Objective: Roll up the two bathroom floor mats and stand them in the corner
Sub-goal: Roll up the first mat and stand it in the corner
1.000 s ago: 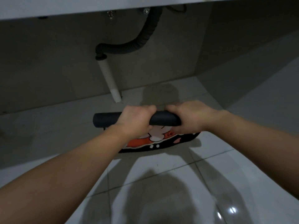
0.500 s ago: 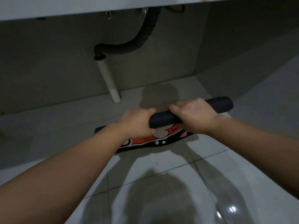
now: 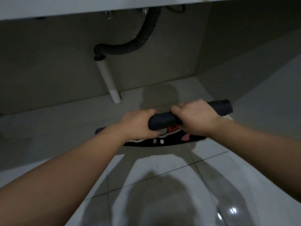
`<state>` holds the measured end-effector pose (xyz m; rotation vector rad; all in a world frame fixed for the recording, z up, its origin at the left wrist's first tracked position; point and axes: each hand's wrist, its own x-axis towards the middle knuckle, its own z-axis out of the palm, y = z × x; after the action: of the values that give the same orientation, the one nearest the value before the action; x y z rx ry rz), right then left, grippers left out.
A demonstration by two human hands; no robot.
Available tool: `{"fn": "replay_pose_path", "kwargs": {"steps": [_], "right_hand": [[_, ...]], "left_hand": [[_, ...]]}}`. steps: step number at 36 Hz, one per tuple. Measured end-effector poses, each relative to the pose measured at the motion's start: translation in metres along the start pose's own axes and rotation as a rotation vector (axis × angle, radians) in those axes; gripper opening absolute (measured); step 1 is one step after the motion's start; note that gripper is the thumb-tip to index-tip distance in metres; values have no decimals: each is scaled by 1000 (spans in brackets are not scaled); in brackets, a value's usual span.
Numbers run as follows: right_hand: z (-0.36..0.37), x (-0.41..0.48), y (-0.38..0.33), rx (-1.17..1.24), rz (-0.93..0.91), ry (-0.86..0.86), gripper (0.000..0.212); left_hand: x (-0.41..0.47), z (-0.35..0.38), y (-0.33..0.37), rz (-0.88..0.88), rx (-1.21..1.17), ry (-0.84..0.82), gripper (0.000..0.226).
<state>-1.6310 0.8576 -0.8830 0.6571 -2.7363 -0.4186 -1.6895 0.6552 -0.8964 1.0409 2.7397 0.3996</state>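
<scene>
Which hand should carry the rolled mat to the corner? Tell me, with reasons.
Right hand, probably. It grips the rolled mat near its middle and sits closer to the corner; the left hand only holds the roll's left end.

A black corrugated hose (image 3: pixel 130 45) joins a white drainpipe (image 3: pixel 109 82) above the tiled floor (image 3: pixel 162 185).

Possible lettering (image 3: pixel 174 127) on the flat mat (image 3: pixel 171 143) is unreadable.

Above the flat mat (image 3: pixel 162 143) on the floor (image 3: pixel 164 167), the mat roll (image 3: pixel 162 122); behind-left, the drainpipe (image 3: pixel 107 79) under the counter (image 3: pixel 81 7).
</scene>
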Motion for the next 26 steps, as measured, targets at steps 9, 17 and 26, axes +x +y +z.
{"fn": "replay_pose_path", "kwargs": {"steps": [9, 17, 26], "right_hand": [[-2, 7, -6, 178, 86, -171, 41], [-15, 16, 6, 618, 314, -587, 35], [1, -1, 0, 100, 26, -93, 38]], "left_hand": [[-1, 6, -6, 17, 141, 104, 37], [-2, 13, -8, 117, 366, 255, 41], [4, 11, -7, -15, -72, -8, 54]]}}
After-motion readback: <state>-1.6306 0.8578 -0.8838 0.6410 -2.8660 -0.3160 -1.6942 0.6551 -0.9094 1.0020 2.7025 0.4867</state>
